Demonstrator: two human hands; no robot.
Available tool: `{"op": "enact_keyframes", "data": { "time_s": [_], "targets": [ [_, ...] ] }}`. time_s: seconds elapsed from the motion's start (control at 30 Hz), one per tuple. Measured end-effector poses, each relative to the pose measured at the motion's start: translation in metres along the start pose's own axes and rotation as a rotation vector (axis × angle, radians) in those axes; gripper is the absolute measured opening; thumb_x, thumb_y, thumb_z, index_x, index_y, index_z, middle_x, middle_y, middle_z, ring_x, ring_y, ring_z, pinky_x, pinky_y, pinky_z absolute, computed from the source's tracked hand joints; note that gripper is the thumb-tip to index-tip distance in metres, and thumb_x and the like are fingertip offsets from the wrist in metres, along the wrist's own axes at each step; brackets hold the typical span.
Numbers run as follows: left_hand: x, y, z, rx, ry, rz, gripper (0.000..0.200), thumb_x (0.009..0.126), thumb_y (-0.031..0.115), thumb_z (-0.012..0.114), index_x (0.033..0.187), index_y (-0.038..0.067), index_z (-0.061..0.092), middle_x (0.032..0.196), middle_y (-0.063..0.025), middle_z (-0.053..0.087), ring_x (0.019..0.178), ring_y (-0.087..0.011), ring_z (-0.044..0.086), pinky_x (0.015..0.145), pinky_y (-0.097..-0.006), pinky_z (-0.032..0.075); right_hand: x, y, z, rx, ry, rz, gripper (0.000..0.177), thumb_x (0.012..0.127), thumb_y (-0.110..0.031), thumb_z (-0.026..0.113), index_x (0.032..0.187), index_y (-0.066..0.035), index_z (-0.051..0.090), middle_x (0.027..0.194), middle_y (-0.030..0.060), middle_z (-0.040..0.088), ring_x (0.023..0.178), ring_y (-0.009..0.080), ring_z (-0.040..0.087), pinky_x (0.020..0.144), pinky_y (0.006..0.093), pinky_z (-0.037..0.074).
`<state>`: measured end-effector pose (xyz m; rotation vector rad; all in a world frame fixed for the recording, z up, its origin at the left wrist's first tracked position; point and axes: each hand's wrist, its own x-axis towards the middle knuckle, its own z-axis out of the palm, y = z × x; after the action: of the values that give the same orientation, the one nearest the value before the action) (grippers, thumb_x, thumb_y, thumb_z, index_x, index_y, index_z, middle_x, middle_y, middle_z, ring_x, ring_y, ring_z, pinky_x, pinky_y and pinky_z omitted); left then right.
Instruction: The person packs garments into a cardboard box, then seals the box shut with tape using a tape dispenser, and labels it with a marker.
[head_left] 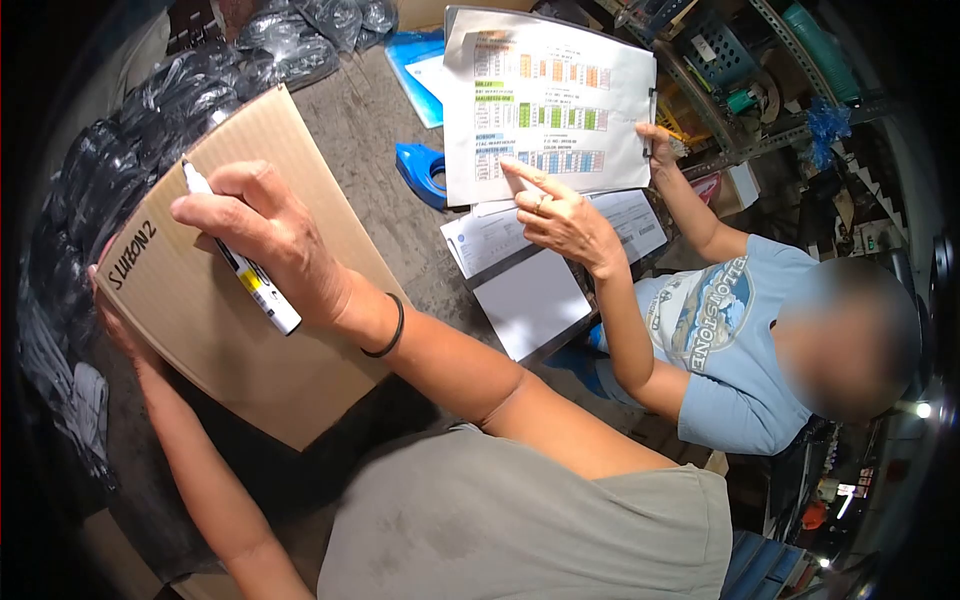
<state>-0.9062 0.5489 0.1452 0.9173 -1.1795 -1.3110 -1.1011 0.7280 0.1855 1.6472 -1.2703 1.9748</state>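
Observation:
My right hand point(265, 225) is closed round a white marker pen point(262, 290) with a yellow and black label. The pen's dark tip touches or nearly touches the upper-left edge of a brown cardboard box point(290, 370). Black handwriting point(133, 255), reading about "S.LUZON2", stands on the cardboard at its left corner. Along the box's left edge, my left hand point(118, 318) grips the side, its fingers mostly hidden.
Black plastic-wrapped bundles point(100, 190) lie beyond the box. At right, a co-worker point(720, 320) holds a clipboard with a coloured chart point(550, 110) and points at it. A blue tape dispenser point(420, 175) and papers point(535, 305) lie on the table point(350, 130).

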Motion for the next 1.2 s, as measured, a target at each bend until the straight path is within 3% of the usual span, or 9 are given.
{"op": "enact_keyframes", "data": {
  "time_s": [0.2,0.33,0.4,0.63,0.9,1.1,1.2],
  "targets": [
    [0.000,0.002,0.002,-0.133,-0.224,-0.077,0.050,0.103,0.040,0.031,0.120,0.000,0.058,0.109,-0.0086,0.063,0.093,-0.0172,0.059,0.091,-0.0309,0.045,0.000,-0.003,-0.001,0.004,-0.022,0.022,0.052,0.067,0.011,0.071,0.114,-0.011,0.064,0.100,0.0069,0.049,0.088,0.0187,0.056,0.074,0.0282,0.052],
    [-0.012,0.012,0.014,0.012,-0.124,-0.022,0.052,0.103,0.040,0.028,0.121,0.000,0.056,0.113,-0.0096,0.061,0.097,-0.0181,0.058,0.093,-0.0314,0.044,-0.004,-0.002,0.000,0.012,-0.023,0.039,0.053,0.067,0.011,0.071,0.114,-0.011,0.064,0.100,0.0072,0.050,0.089,0.0198,0.056,0.075,0.0289,0.051],
    [-0.011,0.013,0.008,-0.260,-0.299,-0.199,0.053,0.103,0.040,0.026,0.124,-0.001,0.054,0.117,-0.0105,0.060,0.102,-0.0194,0.057,0.096,-0.0327,0.042,-0.006,-0.006,0.000,0.029,-0.014,0.061,0.054,0.067,0.011,0.071,0.115,-0.011,0.064,0.100,0.0073,0.050,0.090,0.0201,0.056,0.075,0.0291,0.051],
    [-0.011,0.015,0.015,-0.172,-0.225,-0.165,0.054,0.104,0.039,0.024,0.124,-0.001,0.053,0.117,-0.0113,0.060,0.104,-0.0204,0.056,0.097,-0.0336,0.041,-0.005,-0.002,0.001,-0.029,-0.025,0.027,0.054,0.067,0.012,0.071,0.115,-0.011,0.064,0.102,0.0071,0.050,0.091,0.0196,0.056,0.075,0.0287,0.052],
    [-0.004,0.004,0.010,-0.179,-0.292,-0.090,0.054,0.104,0.038,0.023,0.118,-0.001,0.057,0.110,-0.0100,0.063,0.099,-0.0177,0.057,0.095,-0.0319,0.042,-0.003,0.001,-0.001,-0.003,-0.035,0.026,0.053,0.067,0.012,0.070,0.115,-0.011,0.064,0.100,0.0067,0.049,0.089,0.0186,0.056,0.075,0.0289,0.051],
    [0.001,-0.001,0.005,-0.185,-0.334,-0.079,0.052,0.103,0.042,0.028,0.122,0.002,0.056,0.114,-0.0091,0.061,0.101,-0.0177,0.058,0.093,-0.0328,0.044,-0.002,0.003,-0.001,-0.014,-0.030,0.017,0.054,0.067,0.012,0.071,0.116,-0.011,0.064,0.101,0.0068,0.050,0.088,0.0191,0.056,0.076,0.0291,0.051],
    [0.002,-0.002,0.005,-0.195,-0.337,-0.078,0.052,0.102,0.043,0.030,0.120,0.003,0.058,0.113,-0.0087,0.062,0.098,-0.0175,0.059,0.091,-0.0320,0.046,-0.002,0.005,0.001,0.017,-0.044,0.012,0.054,0.066,0.007,0.069,0.115,-0.013,0.059,0.101,0.0102,0.050,0.090,0.0250,0.054,0.076,0.0332,0.051]
  ]
}}
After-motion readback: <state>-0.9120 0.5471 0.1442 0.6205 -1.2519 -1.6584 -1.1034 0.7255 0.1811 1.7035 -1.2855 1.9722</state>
